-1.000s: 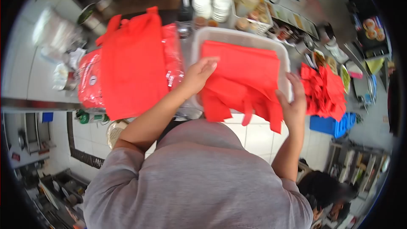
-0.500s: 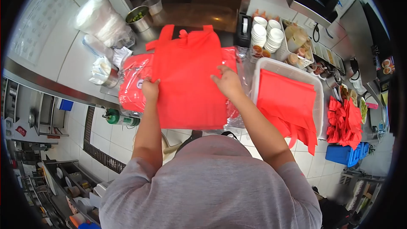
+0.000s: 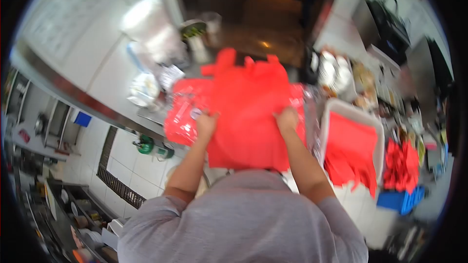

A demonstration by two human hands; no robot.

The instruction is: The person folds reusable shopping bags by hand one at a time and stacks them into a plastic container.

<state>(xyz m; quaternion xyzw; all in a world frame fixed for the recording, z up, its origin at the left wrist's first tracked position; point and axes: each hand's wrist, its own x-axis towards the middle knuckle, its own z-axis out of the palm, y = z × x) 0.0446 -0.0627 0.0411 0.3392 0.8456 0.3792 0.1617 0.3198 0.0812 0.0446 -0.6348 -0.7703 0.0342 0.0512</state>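
Observation:
A red cloth bag [image 3: 249, 117] with handles at its far end lies spread in front of my body. My left hand [image 3: 206, 124] is closed on the bag's left edge, thumb on top. At the opposite edge, my right hand [image 3: 287, 118] grips the cloth, though motion blurs its fingers. Under the bag, a clear plastic pack of red cloth [image 3: 183, 129] shows on the left side and sticks out on the right too.
To the right, a white plastic bin [image 3: 325, 139] holds more red bags [image 3: 352, 139]. Beyond it hangs a red bundle [image 3: 400, 165] above a blue crate [image 3: 400, 201]. Stacked white cups [image 3: 336, 74] stand at the back right. A plastic-wrapped bundle [image 3: 153, 27] and a metal container [image 3: 196, 44] are at the back left.
My view has shifted, so the scene sits lower and further right. My right hand has gone from fingers spread on the bag to gripping its right edge; my left hand keeps hold.

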